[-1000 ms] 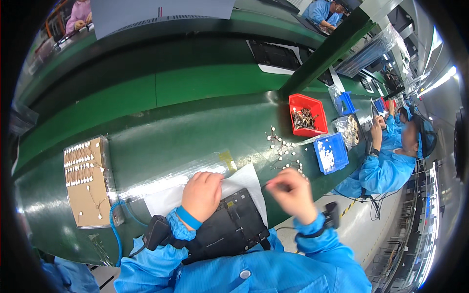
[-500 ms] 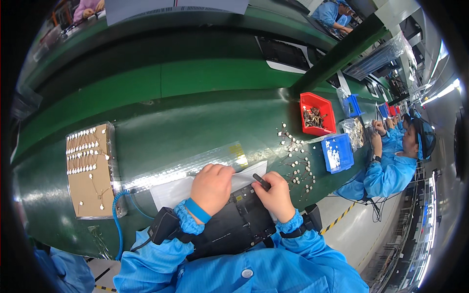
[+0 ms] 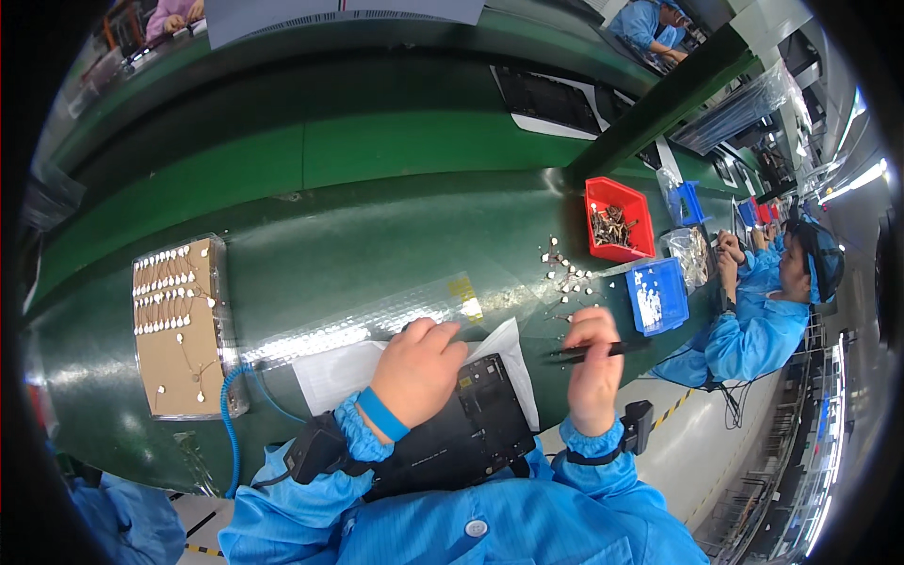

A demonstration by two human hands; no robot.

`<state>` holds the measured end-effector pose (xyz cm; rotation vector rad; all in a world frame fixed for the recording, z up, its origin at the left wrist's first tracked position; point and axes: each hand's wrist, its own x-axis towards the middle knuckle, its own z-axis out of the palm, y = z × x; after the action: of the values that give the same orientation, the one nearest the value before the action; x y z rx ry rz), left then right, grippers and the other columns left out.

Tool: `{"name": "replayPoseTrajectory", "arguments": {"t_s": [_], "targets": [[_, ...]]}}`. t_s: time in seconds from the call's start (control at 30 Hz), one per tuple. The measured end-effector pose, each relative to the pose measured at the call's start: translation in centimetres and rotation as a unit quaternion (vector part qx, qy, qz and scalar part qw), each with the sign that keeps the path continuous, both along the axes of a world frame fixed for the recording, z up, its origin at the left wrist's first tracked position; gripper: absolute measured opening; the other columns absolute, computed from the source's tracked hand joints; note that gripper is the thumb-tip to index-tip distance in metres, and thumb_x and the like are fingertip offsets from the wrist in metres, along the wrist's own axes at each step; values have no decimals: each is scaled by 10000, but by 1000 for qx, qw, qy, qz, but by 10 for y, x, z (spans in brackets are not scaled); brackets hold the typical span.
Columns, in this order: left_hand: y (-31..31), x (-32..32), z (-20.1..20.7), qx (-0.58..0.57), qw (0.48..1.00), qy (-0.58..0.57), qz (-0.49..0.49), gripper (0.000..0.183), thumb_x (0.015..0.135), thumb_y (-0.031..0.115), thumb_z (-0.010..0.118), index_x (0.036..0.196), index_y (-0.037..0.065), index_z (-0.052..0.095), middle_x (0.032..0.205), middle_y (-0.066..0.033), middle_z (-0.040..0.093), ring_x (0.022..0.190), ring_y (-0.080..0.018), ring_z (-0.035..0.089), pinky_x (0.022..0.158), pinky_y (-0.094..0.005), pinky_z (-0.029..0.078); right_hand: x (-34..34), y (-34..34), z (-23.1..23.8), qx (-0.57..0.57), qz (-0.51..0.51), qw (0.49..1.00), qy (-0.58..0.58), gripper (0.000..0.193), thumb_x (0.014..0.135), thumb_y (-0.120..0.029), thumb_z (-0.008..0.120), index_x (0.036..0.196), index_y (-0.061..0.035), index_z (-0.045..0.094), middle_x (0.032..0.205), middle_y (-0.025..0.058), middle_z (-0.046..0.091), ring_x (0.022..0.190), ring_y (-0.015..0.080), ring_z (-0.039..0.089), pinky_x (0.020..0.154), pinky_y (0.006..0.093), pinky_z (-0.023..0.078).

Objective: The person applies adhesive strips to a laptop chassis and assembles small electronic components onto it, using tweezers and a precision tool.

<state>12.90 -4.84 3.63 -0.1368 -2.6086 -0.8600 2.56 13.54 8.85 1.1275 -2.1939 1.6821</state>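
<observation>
A flat black device panel (image 3: 438, 438) lies in front of my body on a white sheet (image 3: 325, 377). Bent over the panel's far left edge is my left hand (image 3: 414, 377), its fingers curled in and closed; what lies under the fingertips is hidden. A blue wrist band circles that wrist. My right hand (image 3: 595, 372), slightly blurred, is up off the panel to its right, closed on black tweezers (image 3: 617, 348) held nearly level. Just beyond it, small white-tipped parts with dark leads (image 3: 565, 278) lie scattered on the green bench (image 3: 395, 226).
At right stand a red bin (image 3: 640, 247) of small parts and a blue bin (image 3: 683, 320) of white pieces. Bubble wrap (image 3: 320, 330) lies beyond the sheet. A cardboard-lined tray (image 3: 155, 367) of wired parts sits left, near a coiled blue cord (image 3: 228, 424). A co-worker (image 3: 753, 339) sits right.
My right hand has moved right, away from the panel's far edge toward the scattered parts, carrying the tweezers. My left hand stays at the panel, shifted slightly.
</observation>
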Motion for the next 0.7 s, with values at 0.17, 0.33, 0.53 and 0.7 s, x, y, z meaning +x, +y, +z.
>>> {"name": "replayPoseTrajectory", "arguments": {"t_s": [0.17, 0.33, 0.53, 0.7], "targets": [[3, 5, 2, -68, 997, -37, -2, 217, 639, 123, 638, 850, 77, 616, 1133, -121, 542, 1049, -306, 478, 825, -450, 431, -6, -26, -13, -12, 56, 987, -150, 62, 828, -8, 534, 875, 6, 572, 935, 84, 484, 777, 129, 513, 658, 235, 445], [-2, 2, 0, -59, 998, -33, -4, 221, 660, 175, 656, 858, 88, 607, 1149, -149, 521, 1130, -345, 435, 898, -482, 385, -12, -56, -46, -52, 61, 957, -278, 153, 759, 68, 594, 901, 11, 596, 966, 81, 519, 862, 150, 568, 741, 244, 479], [-6, 1, 1, -39, 999, -37, -7, 240, 665, 195, 666, 873, 95, 599, 1163, -167, 503, 1148, -368, 419, 928, -477, 370, -20, -59, -66, 48, 56, 976, -206, 195, 737, 76, 610, 921, 11, 608, 978, 81, 543, 888, 161, 581, 801, 267, 480], [-7, 1, -3, -25, 999, -34, -6, 249, 663, 198, 670, 878, 98, 595, 1168, -167, 501, 1149, -363, 419, 927, -480, 371, -10, -65, -61, -33, 24, 953, -301, 195, 754, 90, 573, 939, 30, 562, 989, 100, 563, 913, 170, 591, 801, 260, 486]]}}
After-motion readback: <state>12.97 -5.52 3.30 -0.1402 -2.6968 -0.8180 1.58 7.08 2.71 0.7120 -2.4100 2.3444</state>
